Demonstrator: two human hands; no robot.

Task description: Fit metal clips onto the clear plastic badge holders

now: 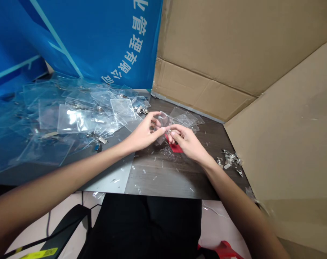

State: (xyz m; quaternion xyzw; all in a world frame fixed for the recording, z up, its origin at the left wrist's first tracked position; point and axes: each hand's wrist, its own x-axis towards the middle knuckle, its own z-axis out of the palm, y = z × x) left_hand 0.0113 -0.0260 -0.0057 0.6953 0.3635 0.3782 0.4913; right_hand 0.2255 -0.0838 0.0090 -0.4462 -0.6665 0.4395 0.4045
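The left hand (143, 133) and right hand (186, 143) almost meet, with their fingers (174, 133) bent shut and pinching a small clear plastic sleeve (162, 119) that tilts up between them, closer to the left fingers, while more sleeves (184, 117) lie just past the fingers on the table (163, 172).

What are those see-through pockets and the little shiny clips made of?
The see-through badge holders look like thin, glossy clear plastic: light glints off them and the table shows through. The small clips look like shiny silver metal, but which metal is hard to tell.
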